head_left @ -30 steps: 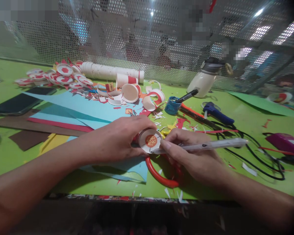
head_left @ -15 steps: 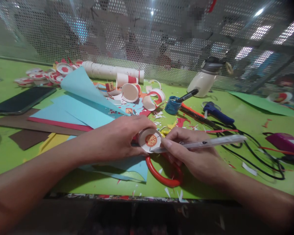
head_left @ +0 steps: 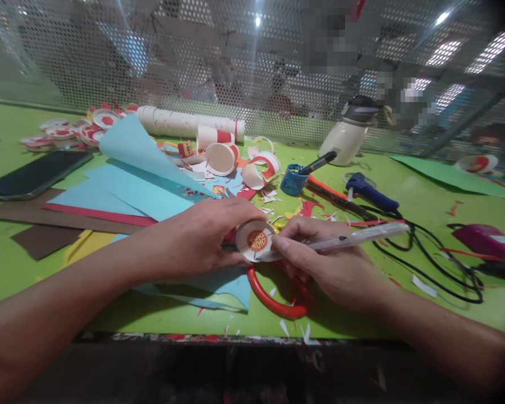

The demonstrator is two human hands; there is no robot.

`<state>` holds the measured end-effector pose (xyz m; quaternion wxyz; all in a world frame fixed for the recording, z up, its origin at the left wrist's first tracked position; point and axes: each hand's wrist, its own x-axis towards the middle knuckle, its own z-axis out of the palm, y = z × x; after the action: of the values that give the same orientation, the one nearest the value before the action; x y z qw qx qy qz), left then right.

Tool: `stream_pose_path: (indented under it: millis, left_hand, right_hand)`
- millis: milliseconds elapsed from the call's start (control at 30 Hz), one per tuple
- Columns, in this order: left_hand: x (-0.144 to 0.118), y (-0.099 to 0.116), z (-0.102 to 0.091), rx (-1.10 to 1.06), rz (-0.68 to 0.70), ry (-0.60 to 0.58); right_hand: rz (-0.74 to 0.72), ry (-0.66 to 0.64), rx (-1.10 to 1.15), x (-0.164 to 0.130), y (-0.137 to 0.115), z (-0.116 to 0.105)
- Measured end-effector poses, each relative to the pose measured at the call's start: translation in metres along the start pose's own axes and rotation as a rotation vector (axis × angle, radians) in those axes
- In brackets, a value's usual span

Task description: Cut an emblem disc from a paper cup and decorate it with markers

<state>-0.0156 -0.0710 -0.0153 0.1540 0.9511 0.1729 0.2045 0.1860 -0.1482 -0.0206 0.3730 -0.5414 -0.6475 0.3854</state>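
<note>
My left hand (head_left: 202,238) grips a small white paper cup (head_left: 256,241) lying on its side, its round bottom with a red-and-gold emblem facing me. My right hand (head_left: 326,264) holds a clear pen-shaped tool (head_left: 340,242), with the tip touching the lower right rim of the cup's bottom. Red-handled scissors (head_left: 278,297) lie on the green table (head_left: 404,297) just under both hands. A light blue paper sheet (head_left: 143,191) lies beneath my left forearm, one corner curled upward.
Cut paper cups (head_left: 223,157), a long stack of cups (head_left: 185,120) and several red-and-white discs (head_left: 67,132) lie at the back left. A phone (head_left: 29,174) is at far left. A blue pot with a brush (head_left: 294,179), a glue gun (head_left: 368,191), black cable (head_left: 441,264) and a white bottle (head_left: 347,134) stand to the right.
A corner of the light blue sheet lifted and curled upward. My hands shifted slightly left with the cup, and the pen tip stays at the cup's rim.
</note>
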Motion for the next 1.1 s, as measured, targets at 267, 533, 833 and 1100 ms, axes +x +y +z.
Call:
stream_pose_path:
  millis: [267,533,833,1100]
  left_hand:
    - [-0.0007,0.0004,-0.0013,-0.016,0.001,-0.018]
    - [-0.0002,0.0003,-0.0005,-0.022,0.003,-0.007]
    - [0.0003,0.0022,-0.0009,-0.029,-0.037,-0.019]
    - [0.0009,0.0027,-0.0018,-0.032,-0.050,-0.033]
  right_hand:
    - [0.005,-0.009,0.035,-0.0002,0.0000,-0.0006]
    - [0.022,-0.020,0.007,0.0011,-0.0003,-0.0001]
    - [0.007,-0.006,0.057,-0.0002,-0.0022,0.0011]
    - [-0.005,-0.014,0.018,-0.0005,0.0000,0.0010]
